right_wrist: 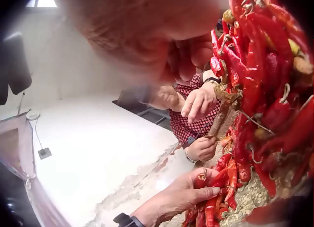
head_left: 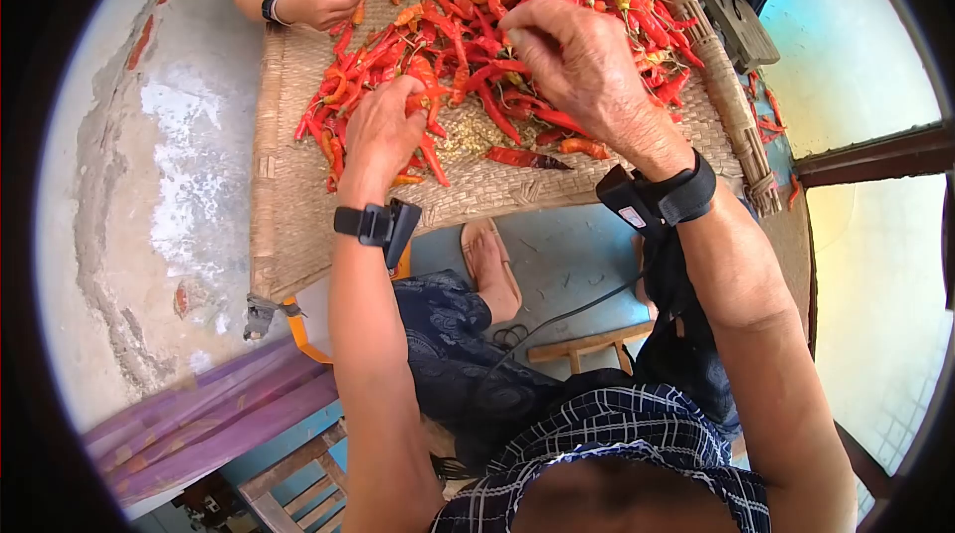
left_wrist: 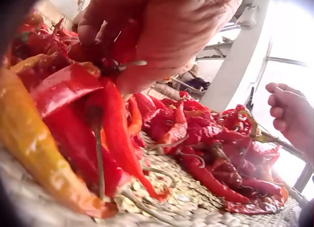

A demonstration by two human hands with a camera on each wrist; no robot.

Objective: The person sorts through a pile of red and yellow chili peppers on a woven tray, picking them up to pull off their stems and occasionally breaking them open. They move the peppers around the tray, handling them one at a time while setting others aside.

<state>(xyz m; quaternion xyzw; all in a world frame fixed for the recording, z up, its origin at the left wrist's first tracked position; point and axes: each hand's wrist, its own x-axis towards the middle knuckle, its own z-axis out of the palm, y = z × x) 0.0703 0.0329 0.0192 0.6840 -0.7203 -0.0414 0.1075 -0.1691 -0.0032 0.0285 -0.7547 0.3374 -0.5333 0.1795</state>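
Handling of the peppers (head_left: 458, 36) was under way: the left hand (head_left: 383, 135) pinched a red pepper (right_wrist: 221, 179) at the pile's near edge, while the right hand (head_left: 587, 66) was curled above the heap, apparently empty, though blur left that uncertain. The next move called for light fingertips among tangled stems. A woven tray (head_left: 274, 215) bore the heap, between a patchy wall (head_left: 184, 145) and bright panes (head_left: 875, 46).

Left grip (left_wrist: 169, 33) cut off by top edge, left wrist view; right grip (right_wrist: 142, 36) blurred, right wrist view.
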